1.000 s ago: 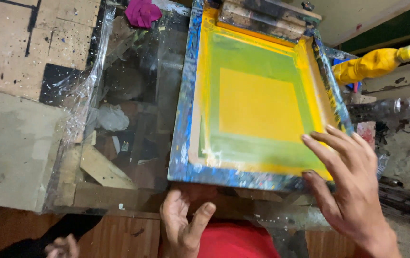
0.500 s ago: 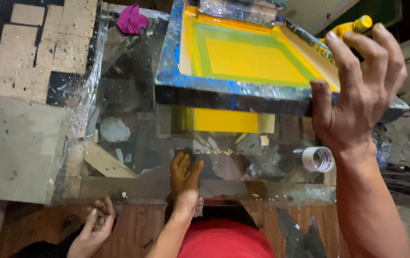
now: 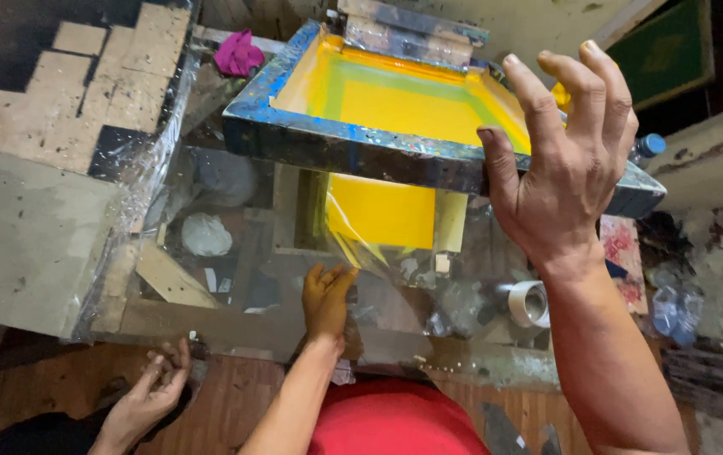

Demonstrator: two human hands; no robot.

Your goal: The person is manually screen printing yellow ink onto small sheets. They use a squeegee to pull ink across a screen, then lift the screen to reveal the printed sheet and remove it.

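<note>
- The right hand (image 3: 568, 160) is raised on an upright forearm at the right side of the view, back of the hand toward the camera, wrist bent forward.
- Its fingers (image 3: 538, 93) spread over the near right corner of the printing screen frame (image 3: 353, 147), the thumb against the frame's near edge; the hand grips that corner and holds the near side tilted up off the glass table (image 3: 235, 295).
- The frame has a blue-stained wooden rim and a yellow mesh with a greenish border around a yellow centre; its far side sits by a paint-smeared clamp block (image 3: 412, 34) at the table's far edge.
- Under the lifted frame a yellow sheet (image 3: 382, 211) lies flat on the glass, near the middle of the table.
- The left hand (image 3: 328, 295) reaches forward from the near edge on a straight forearm, palm down on the glass, fingers held together and nearly straight, their tips just short of the yellow sheet. It holds nothing.
- Another person's hand (image 3: 146, 396) rests with curled fingers at the table's near left corner.
- A roll of tape (image 3: 530, 303) lies toward the near right edge of the table.
- A magenta rag (image 3: 239, 52) lies at the far left corner.
- A clear plastic bottle with a blue cap (image 3: 646, 147) stands beyond the right edge; what it contains cannot be told.
</note>
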